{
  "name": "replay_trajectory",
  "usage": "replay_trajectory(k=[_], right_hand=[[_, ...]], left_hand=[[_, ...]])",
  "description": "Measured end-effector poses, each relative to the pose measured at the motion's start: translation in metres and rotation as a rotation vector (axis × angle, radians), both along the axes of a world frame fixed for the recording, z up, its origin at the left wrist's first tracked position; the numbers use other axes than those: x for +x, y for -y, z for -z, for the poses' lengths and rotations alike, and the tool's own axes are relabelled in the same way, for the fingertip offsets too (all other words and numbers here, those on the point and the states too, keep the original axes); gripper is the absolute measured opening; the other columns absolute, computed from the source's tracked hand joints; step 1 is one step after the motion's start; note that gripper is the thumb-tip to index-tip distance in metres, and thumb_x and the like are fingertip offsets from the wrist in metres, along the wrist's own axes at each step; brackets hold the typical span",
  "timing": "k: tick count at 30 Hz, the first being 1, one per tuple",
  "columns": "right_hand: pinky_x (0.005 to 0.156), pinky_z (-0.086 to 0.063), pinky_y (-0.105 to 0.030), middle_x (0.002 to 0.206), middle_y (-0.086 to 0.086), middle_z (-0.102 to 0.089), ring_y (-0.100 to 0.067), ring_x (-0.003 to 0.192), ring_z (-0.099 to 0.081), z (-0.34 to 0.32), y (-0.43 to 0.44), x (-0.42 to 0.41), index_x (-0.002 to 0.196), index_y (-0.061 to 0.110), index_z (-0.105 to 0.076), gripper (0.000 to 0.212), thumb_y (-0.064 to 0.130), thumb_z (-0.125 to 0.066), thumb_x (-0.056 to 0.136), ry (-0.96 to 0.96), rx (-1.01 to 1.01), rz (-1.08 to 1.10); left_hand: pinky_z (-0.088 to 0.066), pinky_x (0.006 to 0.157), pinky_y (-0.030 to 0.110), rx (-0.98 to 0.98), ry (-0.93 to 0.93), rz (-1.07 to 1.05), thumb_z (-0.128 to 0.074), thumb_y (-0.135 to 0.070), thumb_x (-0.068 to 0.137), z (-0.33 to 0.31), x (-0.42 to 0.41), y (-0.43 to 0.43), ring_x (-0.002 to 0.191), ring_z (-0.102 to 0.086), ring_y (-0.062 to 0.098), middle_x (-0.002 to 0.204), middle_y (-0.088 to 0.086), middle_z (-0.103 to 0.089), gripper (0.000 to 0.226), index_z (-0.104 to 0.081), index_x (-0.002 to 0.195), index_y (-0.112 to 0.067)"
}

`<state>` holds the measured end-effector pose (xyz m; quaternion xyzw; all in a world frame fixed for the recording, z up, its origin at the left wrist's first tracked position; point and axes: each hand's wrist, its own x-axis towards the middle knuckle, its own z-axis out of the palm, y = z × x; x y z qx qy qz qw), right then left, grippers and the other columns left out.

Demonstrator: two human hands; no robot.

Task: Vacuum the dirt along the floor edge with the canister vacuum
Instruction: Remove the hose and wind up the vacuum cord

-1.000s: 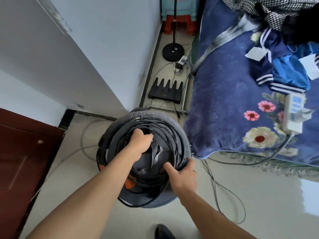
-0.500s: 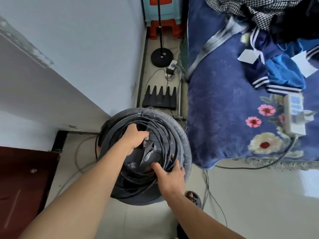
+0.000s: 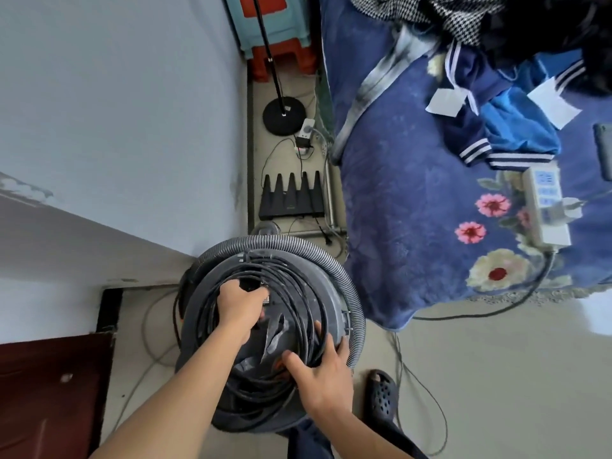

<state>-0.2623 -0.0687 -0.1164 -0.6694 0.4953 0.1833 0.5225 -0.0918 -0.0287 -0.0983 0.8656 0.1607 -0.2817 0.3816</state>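
1. Pale blue-white wall (image 3: 116,111) fills 9 to 12 o'clock; a dark baseboard (image 3: 250,160) runs along its foot.
2. Beige glossy floor (image 3: 480,376), with a bright glare patch (image 3: 596,319) at 3 o'clock.
3. Dark red-brown door (image 3: 49,392) at 8 o'clock.
4. Bed under a blue floral blanket (image 3: 397,193) from 1 to 3 o'clock, with heaped clothes (image 3: 516,134) and a white power strip (image 3: 546,207) lying on it.
5. In the narrow gap between wall and bed at 12 o'clock: stacked red and teal plastic stools (image 3: 281,58), a round black stand base (image 3: 284,117) and a black router (image 3: 291,200) with five antennas lying flat.
6. Thin loose cable (image 3: 427,392) on the floor at 4 o'clock.
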Motion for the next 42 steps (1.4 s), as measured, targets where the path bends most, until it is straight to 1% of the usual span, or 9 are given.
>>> replay_trajectory(k=[6, 10, 21, 23, 25, 28, 32, 38, 42], right_hand=[[0.108, -0.039, -0.044, 0.162, -0.001, -0.017, -0.033, 0.136, -0.041, 0.008, 0.038, 0.020, 0.143, 0.042, -0.037, 0.092, 0.080, -0.050, 0.061, 0.068, -0.055, -0.028], [0.104, -0.043, -0.046, 0.150, 0.000, -0.037, -0.029, 0.126, -0.050, 0.019, 0.073, 0.037, 0.134, 0.040, -0.046, 0.083, 0.081, -0.054, 0.061, 0.132, -0.131, 0.034], [0.109, -0.040, -0.045, 0.154, -0.002, -0.034, -0.026, 0.135, -0.043, 0.036, 0.027, 0.041, 0.136, 0.038, -0.048, 0.085, 0.083, -0.051, 0.065, 0.152, -0.174, 0.128], [0.107, -0.041, -0.044, 0.151, -0.001, -0.037, -0.025, 0.134, -0.044, 0.033, 0.028, 0.042, 0.135, 0.037, -0.049, 0.084, 0.082, -0.052, 0.064, 0.172, -0.181, 0.134], [0.108, -0.040, -0.045, 0.148, 0.000, -0.039, -0.024, 0.134, -0.043, 0.032, 0.031, 0.045, 0.136, 0.036, -0.049, 0.087, 0.082, -0.052, 0.062, 0.170, -0.182, 0.148], [0.108, -0.040, -0.043, 0.146, -0.002, -0.043, -0.023, 0.132, -0.044, 0.025, 0.027, 0.042, 0.139, 0.035, -0.047, 0.091, 0.083, -0.051, 0.061, 0.120, -0.176, 0.115], [0.102, -0.044, -0.041, 0.137, -0.007, -0.049, -0.030, 0.124, -0.051, 0.012, 0.028, 0.041, 0.139, 0.027, -0.043, 0.082, 0.074, -0.059, 0.074, 0.022, -0.210, 0.043], [0.103, -0.043, -0.042, 0.142, -0.005, -0.048, -0.027, 0.127, -0.052, -0.027, 0.034, 0.037, 0.148, 0.028, -0.031, 0.090, 0.071, -0.063, 0.076, 0.040, -0.263, 0.011], [0.102, -0.048, -0.042, 0.139, -0.005, -0.056, -0.023, 0.119, -0.059, -0.064, 0.056, 0.038, 0.144, 0.026, -0.042, 0.088, 0.070, -0.066, 0.073, 0.119, -0.312, 0.025]], left_hand=[[-0.045, 0.049, 0.030, -0.076, -0.017, -0.110, -0.063, 0.000, 0.073, -0.004, 0.015, 0.020, 0.042, -0.048, 0.022, 0.066, 0.012, -0.060, 0.012, -0.064, 0.085, 0.002], [-0.036, 0.032, 0.017, -0.102, 0.015, -0.049, -0.061, 0.000, 0.078, -0.003, 0.033, 0.049, 0.043, -0.049, 0.015, 0.070, 0.009, -0.061, 0.009, -0.060, 0.087, -0.001], [-0.041, 0.037, 0.020, 0.010, 0.069, 0.167, -0.064, -0.013, 0.081, 0.022, 0.050, 0.029, 0.045, -0.061, 0.020, 0.074, 0.009, -0.067, 0.013, -0.063, 0.091, -0.005], [-0.052, 0.047, 0.028, -0.004, 0.073, 0.201, -0.063, -0.018, 0.080, 0.023, 0.052, 0.027, 0.054, -0.066, 0.022, 0.081, 0.010, -0.069, 0.021, -0.063, 0.098, -0.007], [-0.058, 0.078, 0.043, 0.004, 0.083, 0.271, -0.063, -0.023, 0.080, 0.021, 0.054, 0.027, 0.085, -0.069, 0.029, 0.103, 0.012, -0.069, 0.035, -0.060, 0.112, -0.008], [-0.038, 0.108, 0.042, 0.116, 0.081, 0.407, -0.060, -0.027, 0.090, 0.013, 0.046, 0.021, 0.127, -0.048, 0.035, 0.140, 0.016, -0.050, 0.059, -0.040, 0.141, -0.004], [-0.038, 0.104, 0.040, 0.199, 0.059, 0.576, -0.054, -0.025, 0.095, -0.007, 0.026, 0.006, 0.129, -0.045, 0.036, 0.141, 0.021, -0.044, 0.059, -0.029, 0.142, 0.003], [-0.043, 0.097, 0.032, 0.364, 0.387, 1.033, -0.047, -0.017, 0.098, -0.028, -0.003, -0.040, 0.119, -0.044, 0.026, 0.133, 0.012, -0.037, 0.047, -0.032, 0.142, -0.007], [-0.046, 0.089, 0.032, 0.366, 0.400, 1.113, -0.046, -0.016, 0.098, -0.030, -0.002, -0.051, 0.106, -0.050, 0.025, 0.122, 0.011, -0.042, 0.020, -0.048, 0.117, -0.010]])
